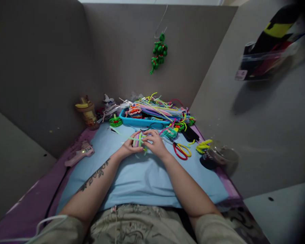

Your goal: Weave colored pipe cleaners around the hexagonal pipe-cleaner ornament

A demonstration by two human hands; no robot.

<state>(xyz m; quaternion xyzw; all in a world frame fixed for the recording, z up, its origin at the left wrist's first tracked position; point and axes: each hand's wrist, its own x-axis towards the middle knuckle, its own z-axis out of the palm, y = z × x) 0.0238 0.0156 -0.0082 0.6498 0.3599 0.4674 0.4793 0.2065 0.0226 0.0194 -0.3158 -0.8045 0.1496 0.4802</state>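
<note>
Over the middle of the light blue cloth [134, 179], my left hand [127, 149] grips a small piece of striped pipe-cleaner work [137, 140], in pink, purple, yellow and green. My right hand [156, 145] has its fingers bent in against the right side of the same piece, pinching at its strands. A pale green pipe-cleaner end [119, 132] sticks out to the left beyond my left hand. The fingers hide part of the piece. Just right of my right hand lie scissors [181, 151] with one red and one yellow handle.
Behind my hands, a blue tray [144, 124] carries many loose pipe cleaners [160, 110]. A pink glue gun [81, 153] with a lit light rests at left. Green figure [115, 121], teal piece [170, 132], black flat object [190, 134] and clear container [225, 157] lie around. Grey panels enclose the table.
</note>
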